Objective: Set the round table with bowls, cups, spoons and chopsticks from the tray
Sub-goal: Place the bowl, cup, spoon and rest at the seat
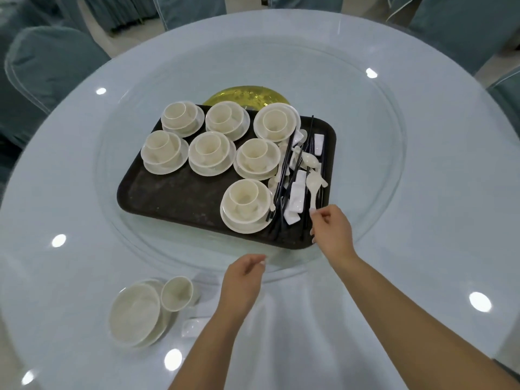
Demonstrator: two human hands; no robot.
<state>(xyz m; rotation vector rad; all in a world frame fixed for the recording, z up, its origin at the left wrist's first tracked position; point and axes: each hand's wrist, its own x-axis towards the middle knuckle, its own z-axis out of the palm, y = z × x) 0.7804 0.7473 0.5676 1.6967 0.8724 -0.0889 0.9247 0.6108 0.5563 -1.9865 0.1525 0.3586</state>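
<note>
A dark tray lies on the glass turntable and carries several stacked sets of cream plate, bowl and cup. Black chopsticks, white spoons and white rests are piled along its right side. My right hand pinches the handle end of a white spoon at the tray's near right corner. My left hand hovers over the table with loosely curled fingers and holds nothing. At the near left, on the table, sit a bowl on a plate, a cup and a white rest.
The round table has a pale blue cloth under glass, with a glass turntable in its middle. A gold centre piece shows behind the tray. Teal-covered chairs stand around the far edge.
</note>
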